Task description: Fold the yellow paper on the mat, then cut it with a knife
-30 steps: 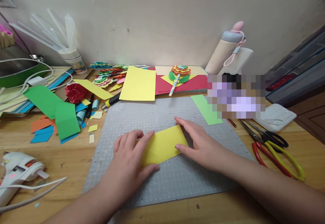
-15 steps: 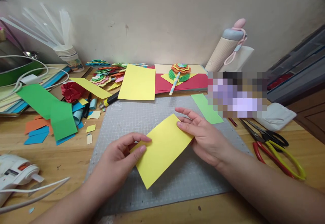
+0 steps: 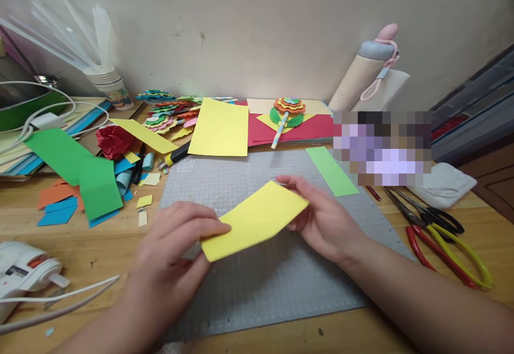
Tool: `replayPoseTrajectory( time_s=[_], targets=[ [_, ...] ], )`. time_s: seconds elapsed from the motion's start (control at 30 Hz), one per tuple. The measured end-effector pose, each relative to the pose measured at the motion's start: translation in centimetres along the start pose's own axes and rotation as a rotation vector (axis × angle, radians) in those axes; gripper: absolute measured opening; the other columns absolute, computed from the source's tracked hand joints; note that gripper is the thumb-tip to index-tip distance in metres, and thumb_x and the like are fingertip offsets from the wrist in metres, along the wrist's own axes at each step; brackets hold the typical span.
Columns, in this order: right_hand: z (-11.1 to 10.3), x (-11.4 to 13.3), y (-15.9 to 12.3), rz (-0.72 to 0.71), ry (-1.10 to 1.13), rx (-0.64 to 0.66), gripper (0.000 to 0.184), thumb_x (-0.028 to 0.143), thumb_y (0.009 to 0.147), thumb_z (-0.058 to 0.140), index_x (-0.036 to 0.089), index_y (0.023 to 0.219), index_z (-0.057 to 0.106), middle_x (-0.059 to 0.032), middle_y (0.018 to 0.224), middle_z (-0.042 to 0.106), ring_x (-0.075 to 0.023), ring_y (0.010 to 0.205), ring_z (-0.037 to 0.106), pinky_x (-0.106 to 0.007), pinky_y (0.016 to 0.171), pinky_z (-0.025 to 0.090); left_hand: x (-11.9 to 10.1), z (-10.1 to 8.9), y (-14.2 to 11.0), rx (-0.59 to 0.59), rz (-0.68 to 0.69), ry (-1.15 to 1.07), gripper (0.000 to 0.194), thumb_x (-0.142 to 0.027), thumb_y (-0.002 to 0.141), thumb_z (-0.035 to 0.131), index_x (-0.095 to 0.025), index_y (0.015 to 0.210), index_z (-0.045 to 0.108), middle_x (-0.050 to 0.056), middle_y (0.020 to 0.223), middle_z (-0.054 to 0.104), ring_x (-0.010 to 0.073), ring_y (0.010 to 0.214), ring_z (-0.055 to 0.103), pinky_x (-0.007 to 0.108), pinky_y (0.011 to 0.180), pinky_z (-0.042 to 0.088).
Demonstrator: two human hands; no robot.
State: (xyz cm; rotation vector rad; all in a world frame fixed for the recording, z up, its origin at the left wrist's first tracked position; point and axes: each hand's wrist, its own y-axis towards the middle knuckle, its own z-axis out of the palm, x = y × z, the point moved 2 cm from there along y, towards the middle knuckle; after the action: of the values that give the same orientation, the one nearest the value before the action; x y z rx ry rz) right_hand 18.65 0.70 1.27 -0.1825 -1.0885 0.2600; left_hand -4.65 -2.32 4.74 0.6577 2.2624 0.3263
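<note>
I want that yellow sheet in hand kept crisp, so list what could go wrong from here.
The yellow paper is bowed between the left hand and right hand, above the cutting mat; uneven pressure might crease it. The cable loop reaches close to the left forearm, which could perhaps snag it. The red-and-yellow-handled tool lies near the right forearm, so an outward sweep might knock it.

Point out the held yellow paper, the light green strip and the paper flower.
Yellow paper (image 3: 256, 219): head view, middle of its visible face.
Light green strip (image 3: 332, 172): head view, middle of its length.
Paper flower (image 3: 282, 123): head view, stem between the leaves.
</note>
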Motion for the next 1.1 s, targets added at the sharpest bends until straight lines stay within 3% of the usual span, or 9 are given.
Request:
replayPoseTrajectory(
  time_s=[0.13,0.27,0.4,0.57,0.7,0.77,0.87,0.97,1.1],
  targets=[
    [0.4,0.3,-0.4,-0.056,0.097,0.013,0.032,0.047,0.086,0.058,0.024,0.109,0.058,-0.0048,0.102,0.062,-0.0182,0.087,0.061,-0.028,0.063,0.051,0.8,0.5,-0.1,-0.051,-0.561,-0.442,0.015,-0.036,0.082,0.066,-0.024,0.089,0.062,0.0,0.083,0.067,0.0177,0.073,0.061,0.027,0.063,0.047],
    [1.6,-1.4,-1.4,0.051,-0.059,0.162,0.035,0.038,0.085,0.066,0.027,0.116,0.055,-0.0052,0.112,0.063,-0.02,0.097,0.061,-0.032,0.074,0.051,0.7,2.0,-0.4,0.016,-0.827,-0.748,0.03,-0.041,0.074,0.074,-0.02,0.091,0.061,0.001,0.08,0.067,0.0158,0.07,0.059,0.024,0.06,0.046],
    [2.0,-2.2,-2.0,0.025,-0.145,0.237,0.02,0.037,0.087,0.063,0.021,0.098,0.066,-0.005,0.097,0.069,-0.0158,0.082,0.063,-0.029,0.071,0.05,-0.1,2.9,-0.5,0.212,-0.784,-0.844,0.031,-0.045,0.075,0.072,-0.018,0.085,0.06,0.002,0.078,0.065,0.0141,0.07,0.058,0.024,0.062,0.046],
    [1.3,-1.3,-1.8,0.202,-0.319,0.33,0.023,0.039,0.084,0.063,0.017,0.087,0.065,-0.0026,0.074,0.067,-0.0108,0.054,0.056,-0.022,0.046,0.042,0.3,2.5,0.0,0.066,-0.688,-0.839,0.036,-0.042,0.083,0.063,-0.02,0.11,0.052,0.003,0.09,0.065,0.013,0.074,0.058,0.024,0.065,0.047],
    [1.2,-1.2,-1.7,0.32,-0.523,0.486,0.027,0.043,0.083,0.06,0.017,0.089,0.061,-0.0022,0.072,0.063,-0.0099,0.05,0.052,-0.023,0.045,0.039,0.5,3.1,0.2,0.157,-0.631,-0.911,0.052,-0.029,0.085,0.062,-0.026,0.13,0.037,-0.002,0.083,0.059,0.0075,0.058,0.053,0.02,0.052,0.044],
    [0.9,-1.2,-1.6,0.167,-0.617,0.365,0.03,0.045,0.088,0.053,0.02,0.104,0.055,-0.0032,0.08,0.06,-0.0131,0.057,0.054,-0.025,0.045,0.04,0.5,3.5,0.2,0.158,-0.644,-0.949,0.059,-0.026,0.084,0.062,-0.029,0.134,0.031,-0.005,0.079,0.056,0.0057,0.048,0.051,0.019,0.045,0.041],
    [0.5,-0.5,-1.9,-0.38,-0.918,0.124,0.037,0.045,0.091,0.05,0.024,0.121,0.043,-0.0076,0.101,0.054,-0.0203,0.084,0.056,-0.033,0.061,0.048,0.7,3.4,0.3,0.025,-0.708,-0.93,0.066,-0.025,0.081,0.065,-0.029,0.135,0.027,-0.007,0.075,0.054,0.0081,0.042,0.054,0.02,0.039,0.043],
    [1.3,-0.4,-3.4,-0.911,-1.293,0.334,0.054,0.051,0.084,0.062,0.022,0.125,0.045,-0.0113,0.114,0.053,-0.0265,0.104,0.05,-0.043,0.086,0.042,1.1,3.1,0.4,-0.06,-0.77,-0.923,0.066,-0.023,0.08,0.064,-0.026,0.133,0.026,-0.007,0.071,0.056,0.0101,0.04,0.054,0.021,0.037,0.044],
    [2.3,-0.7,-4.7,-1.218,-1.564,0.497,0.029,0.023,0.09,0.058,0.019,0.118,0.056,-0.007,0.106,0.066,-0.0231,0.098,0.054,-0.041,0.088,0.036,1.3,3.2,0.3,0.046,-0.819,-0.947,0.053,-0.026,0.085,0.058,-0.02,0.129,0.03,-0.008,0.057,0.053,0.0095,0.04,0.051,0.019,0.041,0.042]
  ],
)
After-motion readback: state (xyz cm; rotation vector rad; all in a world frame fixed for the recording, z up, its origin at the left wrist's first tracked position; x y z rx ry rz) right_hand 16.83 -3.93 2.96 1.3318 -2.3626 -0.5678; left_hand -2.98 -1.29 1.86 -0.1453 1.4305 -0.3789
